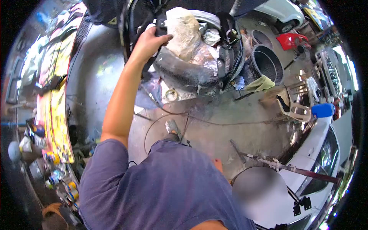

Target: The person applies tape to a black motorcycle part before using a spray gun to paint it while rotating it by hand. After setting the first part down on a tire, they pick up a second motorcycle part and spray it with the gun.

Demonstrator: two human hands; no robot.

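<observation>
My left hand [149, 41] reaches forward to the left side of a large black car part [184, 73], which looks like a bumper. Its fingers curl over the black edge, with the thumb apart toward the middle. A small white thing [151, 27] shows at the fingertips. Just right of the hand, a pale plastic-wrapped bundle [182, 32] lies inside the black part, beside crumpled silvery wrapping [211, 37]. A bit of skin, apparently my right hand [217, 165], peeks out beside my shirt; its fingers are mostly hidden.
Black buckets [267, 63] stand right of the part, a greenish cloth [260, 83] over the nearest. A thin hose [230, 123] loops across the floor near my foot [172, 126]. A plastic chair [297, 111] and white car [306, 153] are at right; a yellow panel [57, 119] is at left.
</observation>
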